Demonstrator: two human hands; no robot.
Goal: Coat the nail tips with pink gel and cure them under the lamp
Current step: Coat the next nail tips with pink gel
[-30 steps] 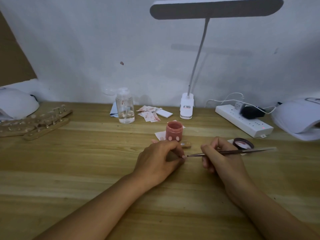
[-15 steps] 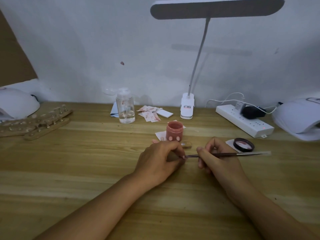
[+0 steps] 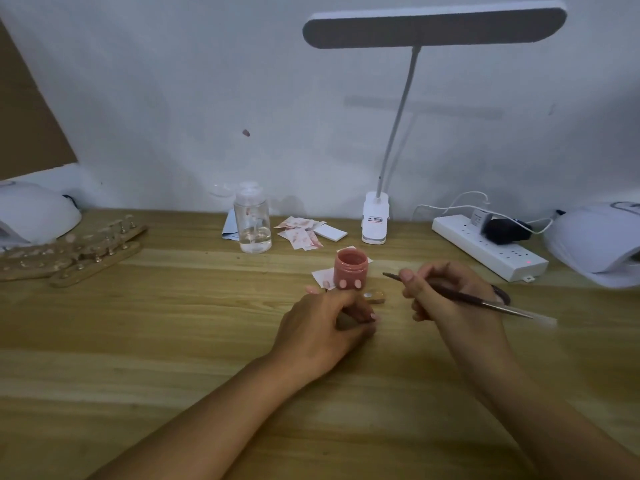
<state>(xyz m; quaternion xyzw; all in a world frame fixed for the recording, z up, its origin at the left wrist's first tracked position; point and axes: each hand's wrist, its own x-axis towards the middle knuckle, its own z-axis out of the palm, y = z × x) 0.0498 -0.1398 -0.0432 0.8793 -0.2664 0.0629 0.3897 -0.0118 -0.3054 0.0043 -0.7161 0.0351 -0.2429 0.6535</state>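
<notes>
So the right hand [image 3: 446,299] had its fingers gripping the brush [image 3: 512,311], tip beside the open pink gel jar [image 3: 350,268] mid counter [image 3: 173,323], toward the back edge. The left hand [image 3: 325,327] had its fingers pinching what looked like a nail tip [image 3: 373,317], just nearer the front edge.

The gel jar [image 3: 350,270] was coloured dusty pink, with two paler pink spots low on its front. Behind the jar, white paper scraps [image 3: 301,233] were stained pink. Right of it, a white power strip [image 3: 485,245] was marked by a red light. The table [image 3: 138,341] was streaked with pale wood grain.
</notes>
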